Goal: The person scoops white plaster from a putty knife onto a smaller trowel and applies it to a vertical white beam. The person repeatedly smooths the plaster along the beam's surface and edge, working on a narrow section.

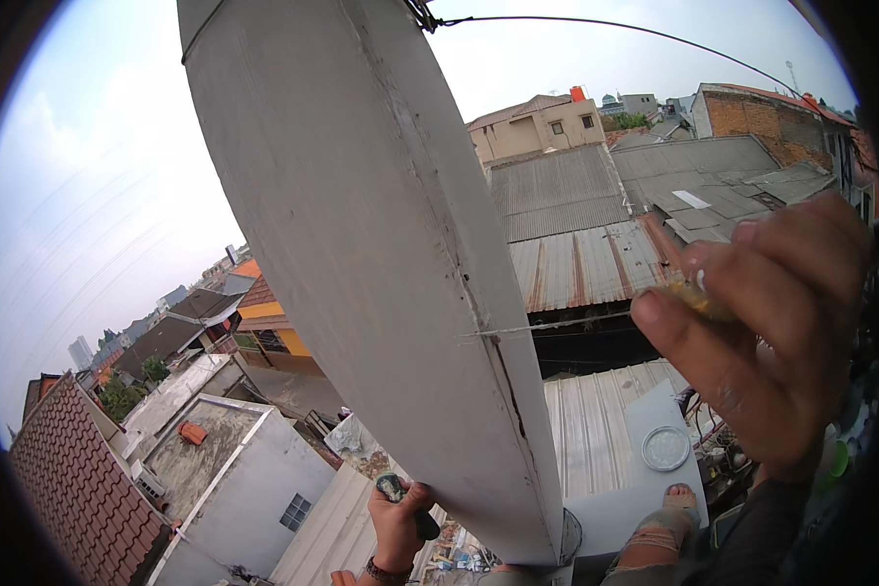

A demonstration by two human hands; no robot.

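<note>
Grey concrete pillar (381, 254) above corrugated rooftops (576, 234); left hand (397, 518) grips its edge.

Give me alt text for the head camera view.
High above corrugated metal roofs, a left hand presses a dark-handled tool against a grey pillar, while the right hand pinches a small yellowish object close to the camera.

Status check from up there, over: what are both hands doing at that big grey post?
Left hand gripping a small dark tool low against the grey post. Right hand raised, pinching a small yellowish object. Thin wire crosses the post between them.
</note>
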